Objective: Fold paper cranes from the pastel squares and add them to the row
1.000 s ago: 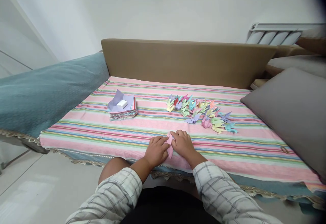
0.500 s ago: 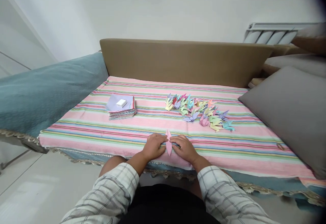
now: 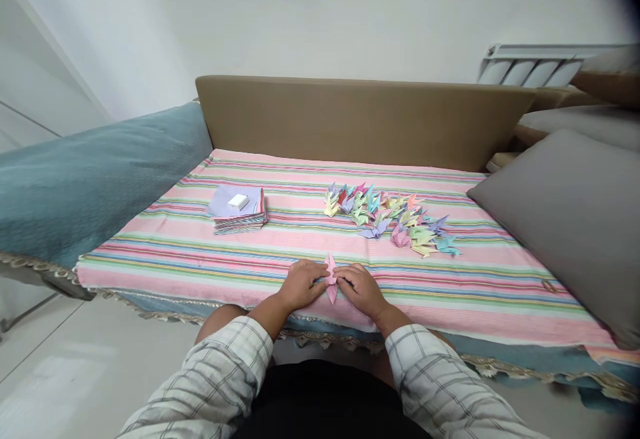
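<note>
A narrow, diamond-shaped piece of folded pink origami paper (image 3: 332, 294) lies lengthwise on the striped cloth between my hands. My left hand (image 3: 304, 284) grips its left edge with thumb and fingertips. From the other side, my right hand (image 3: 361, 288) has its fingertips and thumb closed on the right edge. The fingers cover the paper's middle; its two pointed ends show above and below. Beyond my right hand lies a cluster of several folded paper cranes (image 3: 380, 216) in many colours.
A stack of coloured paper sheets (image 3: 241, 224) sits at the left with a small white block (image 3: 239, 202) on top. A grey cushion (image 3: 565, 212) leans at the right. The striped cloth (image 3: 165, 246) covers the seat before a brown backrest (image 3: 360, 122). A small brown ring-like item (image 3: 549, 285) lies near the cushion.
My hands have moved slightly apart, thumbs shifting along the pink paper, which now shows more of its upper tip. The raised purple sheet on the stack has dropped flat.
</note>
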A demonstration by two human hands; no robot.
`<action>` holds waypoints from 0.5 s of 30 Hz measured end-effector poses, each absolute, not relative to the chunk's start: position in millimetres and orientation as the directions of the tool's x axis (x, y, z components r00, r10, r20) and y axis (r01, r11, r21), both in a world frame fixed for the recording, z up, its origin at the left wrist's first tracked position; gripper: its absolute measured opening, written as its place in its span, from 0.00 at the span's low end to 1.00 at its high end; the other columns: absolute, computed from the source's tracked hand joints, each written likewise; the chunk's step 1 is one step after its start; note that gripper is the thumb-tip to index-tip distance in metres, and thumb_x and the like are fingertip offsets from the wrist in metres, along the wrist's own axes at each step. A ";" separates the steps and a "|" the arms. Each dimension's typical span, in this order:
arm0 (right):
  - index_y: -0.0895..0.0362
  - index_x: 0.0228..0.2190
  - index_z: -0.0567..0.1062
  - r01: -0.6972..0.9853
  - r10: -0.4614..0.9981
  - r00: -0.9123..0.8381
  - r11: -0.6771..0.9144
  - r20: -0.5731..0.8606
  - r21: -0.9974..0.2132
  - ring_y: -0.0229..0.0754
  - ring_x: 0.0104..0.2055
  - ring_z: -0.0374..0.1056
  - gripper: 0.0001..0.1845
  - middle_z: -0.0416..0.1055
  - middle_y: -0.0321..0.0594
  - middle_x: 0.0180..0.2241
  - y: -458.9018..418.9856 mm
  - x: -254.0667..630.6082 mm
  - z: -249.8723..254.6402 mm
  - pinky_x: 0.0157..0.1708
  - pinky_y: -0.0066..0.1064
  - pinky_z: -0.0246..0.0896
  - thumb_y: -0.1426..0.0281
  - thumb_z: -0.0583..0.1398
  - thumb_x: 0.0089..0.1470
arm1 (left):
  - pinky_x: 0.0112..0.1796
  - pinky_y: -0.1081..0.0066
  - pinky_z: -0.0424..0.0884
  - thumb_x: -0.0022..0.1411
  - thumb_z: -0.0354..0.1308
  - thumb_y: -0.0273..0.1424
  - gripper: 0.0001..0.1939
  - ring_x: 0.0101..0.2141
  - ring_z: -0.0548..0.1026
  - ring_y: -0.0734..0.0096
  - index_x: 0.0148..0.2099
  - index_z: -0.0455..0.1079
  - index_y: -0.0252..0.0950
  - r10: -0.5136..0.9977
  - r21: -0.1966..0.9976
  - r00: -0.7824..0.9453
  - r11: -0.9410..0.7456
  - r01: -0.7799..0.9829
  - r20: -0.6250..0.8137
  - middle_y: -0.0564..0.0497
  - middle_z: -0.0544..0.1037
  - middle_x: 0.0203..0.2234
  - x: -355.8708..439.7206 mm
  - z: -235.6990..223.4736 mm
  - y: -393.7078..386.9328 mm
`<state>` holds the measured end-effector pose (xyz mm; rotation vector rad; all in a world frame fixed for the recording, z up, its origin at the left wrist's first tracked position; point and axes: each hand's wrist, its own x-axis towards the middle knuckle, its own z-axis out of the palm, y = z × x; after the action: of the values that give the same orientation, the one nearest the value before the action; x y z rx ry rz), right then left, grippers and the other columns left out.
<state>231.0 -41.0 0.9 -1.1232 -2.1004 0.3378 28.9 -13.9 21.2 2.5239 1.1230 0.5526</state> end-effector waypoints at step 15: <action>0.55 0.28 0.74 0.641 0.878 -0.275 0.471 0.392 -0.606 0.40 0.40 0.67 0.11 0.75 0.37 0.36 -38.7 221.6 8.7 0.43 0.33 0.56 0.67 0.54 0.58 | 0.45 0.66 0.63 0.61 0.53 0.39 0.11 0.42 0.71 0.65 0.38 0.74 0.42 0.817 0.441 0.485 -0.577 0.687 0.313 0.51 0.79 0.39 37.4 13.6 -17.3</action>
<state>221.6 -38.7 8.7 -1.2566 -2.0179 0.4315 37.4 -17.3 13.6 2.4773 1.2828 0.7272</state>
